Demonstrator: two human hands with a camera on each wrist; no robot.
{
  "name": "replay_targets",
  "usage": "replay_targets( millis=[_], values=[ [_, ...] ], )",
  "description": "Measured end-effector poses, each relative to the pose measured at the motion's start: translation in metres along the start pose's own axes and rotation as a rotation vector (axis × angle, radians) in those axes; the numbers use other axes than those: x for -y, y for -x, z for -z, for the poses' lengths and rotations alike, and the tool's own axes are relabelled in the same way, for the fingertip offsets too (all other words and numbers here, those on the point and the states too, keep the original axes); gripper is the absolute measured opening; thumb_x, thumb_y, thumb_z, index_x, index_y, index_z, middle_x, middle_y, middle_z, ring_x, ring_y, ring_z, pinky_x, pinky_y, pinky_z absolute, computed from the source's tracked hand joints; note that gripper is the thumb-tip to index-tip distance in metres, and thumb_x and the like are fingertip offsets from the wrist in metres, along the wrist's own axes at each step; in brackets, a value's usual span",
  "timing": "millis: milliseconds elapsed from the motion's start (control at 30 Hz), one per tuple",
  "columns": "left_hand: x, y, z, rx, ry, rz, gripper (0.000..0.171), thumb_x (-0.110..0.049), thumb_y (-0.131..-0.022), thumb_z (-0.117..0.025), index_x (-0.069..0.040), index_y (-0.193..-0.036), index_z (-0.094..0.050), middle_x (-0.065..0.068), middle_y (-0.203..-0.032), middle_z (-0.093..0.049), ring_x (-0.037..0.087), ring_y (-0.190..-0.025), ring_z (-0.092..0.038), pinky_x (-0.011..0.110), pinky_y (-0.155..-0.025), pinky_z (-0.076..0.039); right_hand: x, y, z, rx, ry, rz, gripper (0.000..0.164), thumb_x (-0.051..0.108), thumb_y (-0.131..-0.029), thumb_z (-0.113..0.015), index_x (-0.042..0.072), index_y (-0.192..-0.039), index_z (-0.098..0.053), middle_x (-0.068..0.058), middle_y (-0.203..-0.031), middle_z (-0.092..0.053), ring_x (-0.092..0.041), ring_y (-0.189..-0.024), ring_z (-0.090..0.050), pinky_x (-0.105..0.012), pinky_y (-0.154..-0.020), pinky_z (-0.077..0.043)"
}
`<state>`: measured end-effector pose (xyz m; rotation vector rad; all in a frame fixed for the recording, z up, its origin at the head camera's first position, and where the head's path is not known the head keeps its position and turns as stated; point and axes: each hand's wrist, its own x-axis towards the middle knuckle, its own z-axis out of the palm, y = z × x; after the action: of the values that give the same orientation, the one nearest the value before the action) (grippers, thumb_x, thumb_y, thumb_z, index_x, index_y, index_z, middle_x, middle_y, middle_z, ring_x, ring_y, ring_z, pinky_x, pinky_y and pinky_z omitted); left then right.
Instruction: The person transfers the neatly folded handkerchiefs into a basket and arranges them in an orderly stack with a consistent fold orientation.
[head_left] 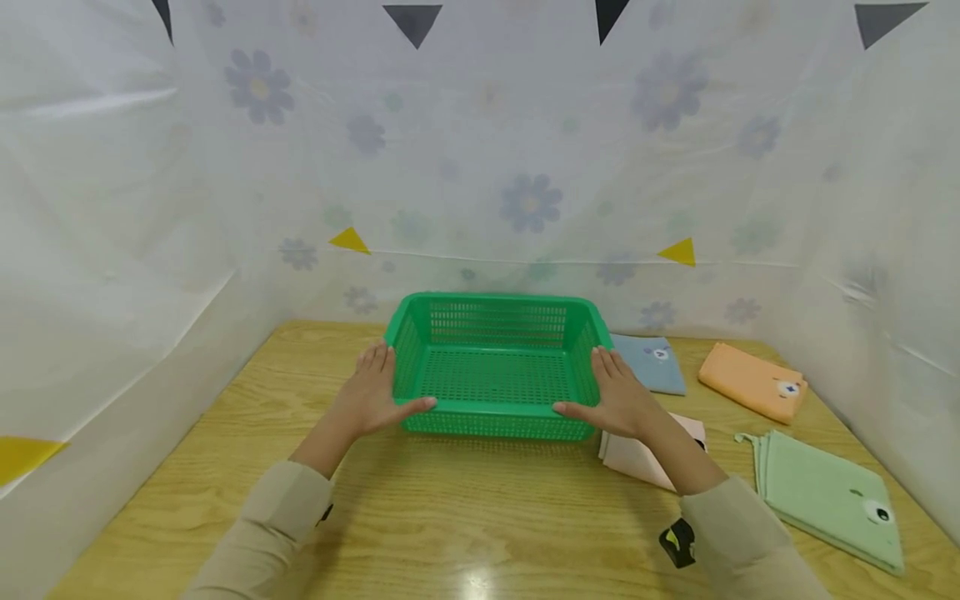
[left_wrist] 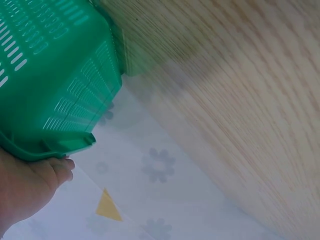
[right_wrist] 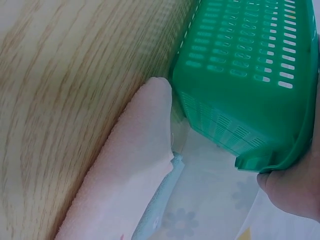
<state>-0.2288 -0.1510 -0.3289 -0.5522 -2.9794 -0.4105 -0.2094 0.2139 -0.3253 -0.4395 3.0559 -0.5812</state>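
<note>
A green plastic basket (head_left: 495,421) with slotted walls stands near the back of the table, its inside bare. My left hand (head_left: 367,392) holds its left front corner, thumb along the front rim and fingers along the side. The right hand (head_left: 622,398) grips the opposite front corner the same way. In the left wrist view, fingertips (left_wrist: 62,169) show just past the basket rim (left_wrist: 60,152). A folded pink towel (right_wrist: 125,155) lies beside the basket, partly hidden under my right forearm in the head view. Behind it, a blue towel (head_left: 648,367) is partly covered by the basket.
A folded orange towel (head_left: 750,382) lies at the back right of the wooden table (head_left: 450,517). Nearer, a folded green towel (head_left: 828,500) lies by the right edge. A flower-patterned white sheet (head_left: 465,150) encloses the back and both sides.
</note>
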Motion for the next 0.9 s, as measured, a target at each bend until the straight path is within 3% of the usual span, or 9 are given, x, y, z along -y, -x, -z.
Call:
replay_targets(
  millis=[900],
  values=[
    [-0.0026, 0.0050, -0.0009, -0.017, 0.012, 0.005, 0.111, -0.072, -0.079, -0.049, 0.011, -0.145, -0.012, 0.028, -0.152, -0.009, 0.042, -0.142, -0.007, 0.052, -0.116, -0.010, 0.0001, 0.0062, -0.0019, -0.035, 0.013, 0.007, 0.111, 0.068, -0.080, -0.052, -0.009, -0.146, -0.009, -0.027, -0.153, -0.006, -0.046, -0.140, -0.004, -0.064, -0.109, -0.013]
  ],
)
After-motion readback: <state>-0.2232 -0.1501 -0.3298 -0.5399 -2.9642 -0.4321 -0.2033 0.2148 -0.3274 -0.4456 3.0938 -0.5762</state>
